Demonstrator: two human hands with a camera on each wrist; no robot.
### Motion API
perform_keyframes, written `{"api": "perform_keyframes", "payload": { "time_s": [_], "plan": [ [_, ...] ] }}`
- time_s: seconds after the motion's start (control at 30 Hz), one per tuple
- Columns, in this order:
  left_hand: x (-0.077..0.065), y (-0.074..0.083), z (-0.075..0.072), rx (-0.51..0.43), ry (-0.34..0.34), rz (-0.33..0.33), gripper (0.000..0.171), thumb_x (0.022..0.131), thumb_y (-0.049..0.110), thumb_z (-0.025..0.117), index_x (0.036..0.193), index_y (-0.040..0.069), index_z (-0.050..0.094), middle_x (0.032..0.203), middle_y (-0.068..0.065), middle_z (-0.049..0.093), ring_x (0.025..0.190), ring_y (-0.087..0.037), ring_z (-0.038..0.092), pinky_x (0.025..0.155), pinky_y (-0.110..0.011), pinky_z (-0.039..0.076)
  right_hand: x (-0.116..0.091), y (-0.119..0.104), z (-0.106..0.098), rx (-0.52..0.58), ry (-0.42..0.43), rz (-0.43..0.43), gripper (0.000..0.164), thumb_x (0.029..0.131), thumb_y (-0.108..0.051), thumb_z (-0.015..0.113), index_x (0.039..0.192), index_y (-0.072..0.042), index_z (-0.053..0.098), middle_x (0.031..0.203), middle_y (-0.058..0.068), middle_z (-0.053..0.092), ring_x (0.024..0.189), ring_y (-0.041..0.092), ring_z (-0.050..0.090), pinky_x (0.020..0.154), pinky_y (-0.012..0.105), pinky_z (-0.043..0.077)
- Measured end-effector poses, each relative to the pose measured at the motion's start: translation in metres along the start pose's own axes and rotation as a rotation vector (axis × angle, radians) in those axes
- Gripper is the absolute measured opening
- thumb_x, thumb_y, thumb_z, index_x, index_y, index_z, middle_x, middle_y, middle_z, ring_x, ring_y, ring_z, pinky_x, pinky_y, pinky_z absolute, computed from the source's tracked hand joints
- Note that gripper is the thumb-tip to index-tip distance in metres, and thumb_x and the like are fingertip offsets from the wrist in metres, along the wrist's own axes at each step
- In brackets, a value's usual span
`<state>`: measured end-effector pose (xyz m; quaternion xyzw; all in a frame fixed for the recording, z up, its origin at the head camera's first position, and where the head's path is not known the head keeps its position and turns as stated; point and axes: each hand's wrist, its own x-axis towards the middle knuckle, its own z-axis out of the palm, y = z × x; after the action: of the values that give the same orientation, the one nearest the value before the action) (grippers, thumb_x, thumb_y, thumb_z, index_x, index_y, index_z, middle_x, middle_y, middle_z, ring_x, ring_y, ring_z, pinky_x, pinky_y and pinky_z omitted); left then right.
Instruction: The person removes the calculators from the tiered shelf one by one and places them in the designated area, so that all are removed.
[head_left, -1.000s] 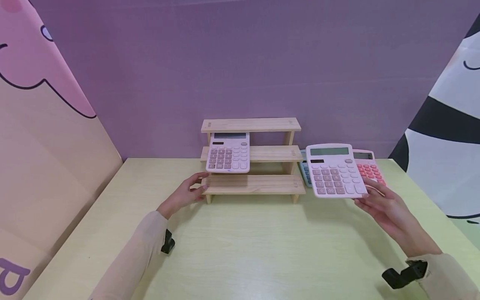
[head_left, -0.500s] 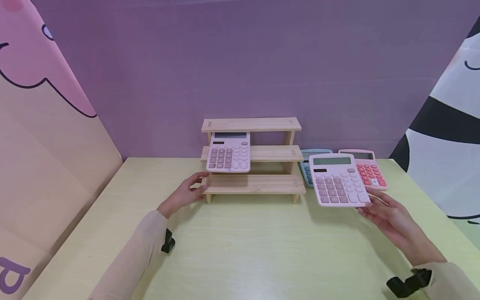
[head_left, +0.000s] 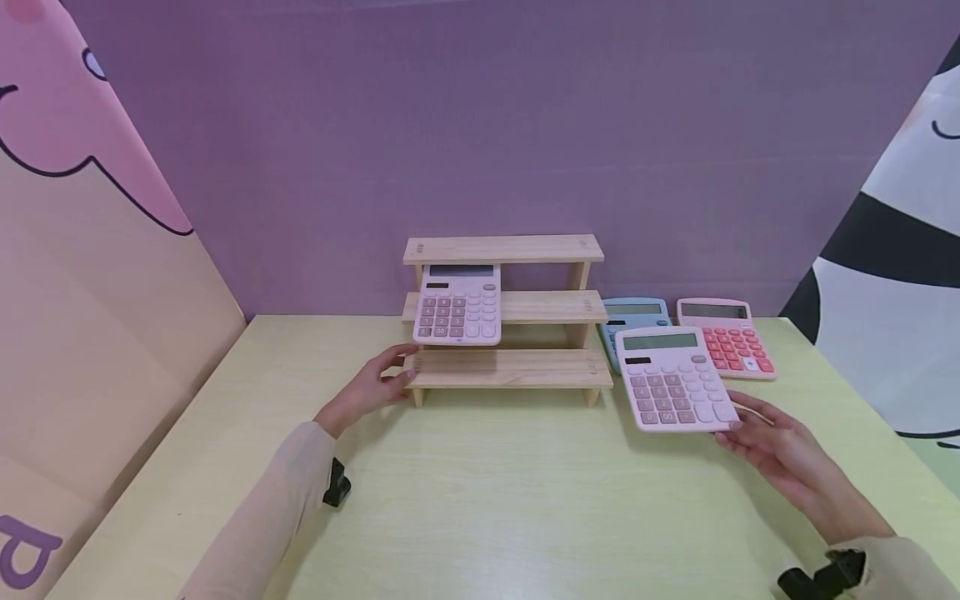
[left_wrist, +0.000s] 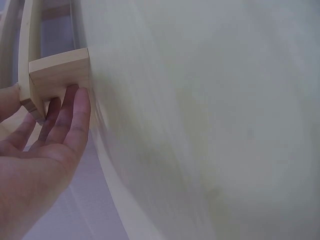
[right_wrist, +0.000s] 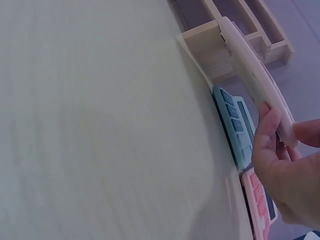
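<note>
My right hand (head_left: 783, 458) pinches a pale pink calculator (head_left: 675, 379) by its lower right corner, thumb on top and fingers beneath. The right wrist view shows that calculator edge-on (right_wrist: 257, 75), raised above the table. My left hand (head_left: 369, 389) holds the left end of the lowest step of a three-step wooden rack (head_left: 517, 368). Up close in the left wrist view, the thumb lies on one side of the step (left_wrist: 60, 72) and the fingers reach under it. A second pale pink calculator (head_left: 459, 307) leans on the middle step, at its left side.
A blue calculator (head_left: 637, 310) and a pink one with red keys (head_left: 738, 350) lie on the table right of the rack. The held calculator partly covers the blue one. A purple backdrop (head_left: 495, 117) stands behind the table (head_left: 480, 500).
My right hand has moved down and towards me with the calculator, uncovering more of the blue and red-keyed ones. My left hand and the rack have stayed put.
</note>
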<state>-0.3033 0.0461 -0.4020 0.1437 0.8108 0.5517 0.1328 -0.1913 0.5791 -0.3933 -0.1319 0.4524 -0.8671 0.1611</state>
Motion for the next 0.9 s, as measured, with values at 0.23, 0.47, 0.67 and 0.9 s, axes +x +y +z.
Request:
{"api": "perform_keyframes", "payload": {
  "time_s": [0.23, 0.47, 0.67, 0.9],
  "plan": [
    [-0.0009, -0.0002, -0.0005, -0.003, -0.005, 0.019, 0.049, 0.095, 0.018, 0.049, 0.141, 0.016, 0.031, 0.140, -0.016, 0.030, 0.120, -0.036, 0.045, 0.089, -0.041, 0.051, -0.0031, 0.0022, -0.0016, -0.035, 0.066, 0.044, 0.046, 0.094, 0.012, 0.026, 0.117, -0.012, 0.057, 0.111, 0.003, 0.062, 0.100, 0.019, 0.061, 0.088, 0.030, 0.052],
    [0.0000, -0.0012, -0.0004, -0.014, -0.008, 0.023, 0.049, 0.095, 0.016, 0.049, 0.141, 0.015, 0.031, 0.141, -0.017, 0.028, 0.122, -0.038, 0.042, 0.091, -0.044, 0.050, -0.0052, 0.0035, -0.0033, -0.070, 0.164, 0.111, 0.044, 0.093, 0.011, 0.031, 0.110, -0.017, 0.061, 0.106, 0.000, 0.063, 0.096, 0.016, 0.061, 0.085, 0.029, 0.053],
    [-0.0022, 0.0018, 0.0001, -0.007, -0.013, 0.026, 0.049, 0.096, 0.017, 0.048, 0.141, 0.014, 0.030, 0.139, -0.018, 0.030, 0.120, -0.038, 0.044, 0.091, -0.044, 0.050, -0.0063, 0.0054, -0.0044, -0.074, 0.181, 0.123, 0.044, 0.092, 0.012, 0.032, 0.109, -0.017, 0.061, 0.105, 0.000, 0.063, 0.097, 0.015, 0.061, 0.085, 0.029, 0.053],
    [-0.0035, 0.0038, 0.0003, 0.007, -0.008, 0.018, 0.048, 0.096, 0.019, 0.048, 0.141, 0.016, 0.030, 0.138, -0.016, 0.032, 0.117, -0.035, 0.047, 0.090, -0.042, 0.051, -0.0070, 0.0054, -0.0060, -0.067, 0.188, 0.144, 0.045, 0.092, 0.012, 0.032, 0.108, -0.018, 0.061, 0.105, -0.001, 0.062, 0.096, 0.015, 0.060, 0.085, 0.029, 0.053]
  ]
}}
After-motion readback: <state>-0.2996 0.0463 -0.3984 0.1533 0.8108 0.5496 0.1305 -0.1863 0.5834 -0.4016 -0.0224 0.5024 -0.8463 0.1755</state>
